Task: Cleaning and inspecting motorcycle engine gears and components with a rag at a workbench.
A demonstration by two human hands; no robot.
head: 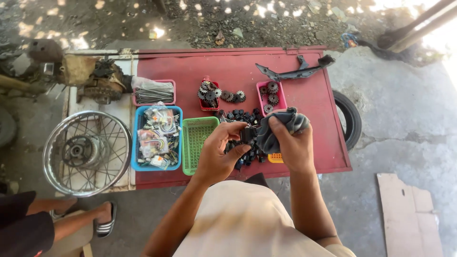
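While a red table (304, 76) fills mid-frame, the left hand (220, 154) pinches a small black part (247, 135) at centre, steadying it as the right hand (294, 145) presses a bunched grey rag (281, 126) against it. Sorted gears (272, 93) sit in a pink tray (261, 102) above; an empty green basket (196, 138) lies left of the hands.

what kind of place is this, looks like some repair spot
Most likely an open-air motorcycle repair stall: a red table on bare ground holds trays of gear sprockets, a spoked wheel lies beside it, and the hands wipe a small black part with a grey rag.
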